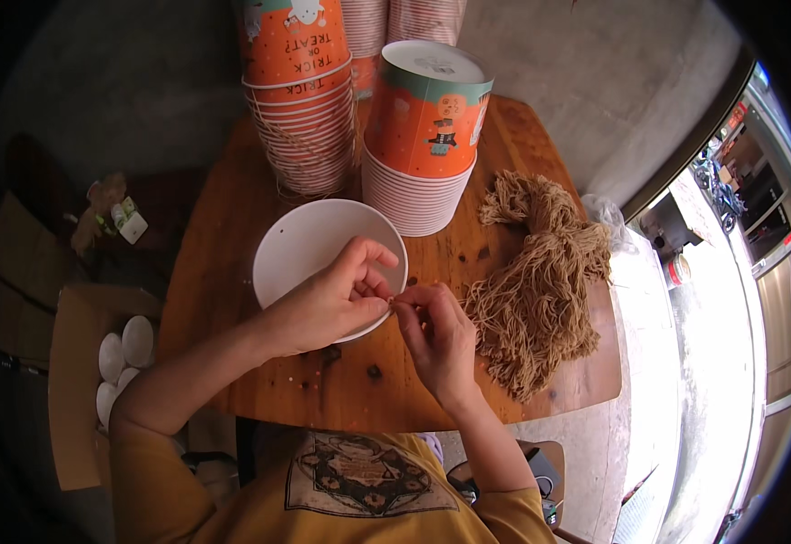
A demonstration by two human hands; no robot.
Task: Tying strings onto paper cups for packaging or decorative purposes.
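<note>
A paper bucket (300, 243) with a plain white inside stands mouth up before me on the wooden table. One small dark hole shows in its far left wall. My left hand (330, 295) reaches over the bucket's mouth, fingers curled and thumb closed near the right rim. At that same spot my right hand (437, 340) pinches with thumb and forefinger from outside the rim. Both fingertips meet there; whatever thin thing lies between them is too small to make out. To the right of my right hand lies a loose bundle of brown cords (550, 299).
Tall stacks of upside-down orange buckets (427, 136) and another orange stack (297, 100) wrapped in cord rise behind the bucket. A cardboard box (83, 363) holding several white buckets (139, 340) sits low at the left. The wooden table's (395, 399) front edge is near my body.
</note>
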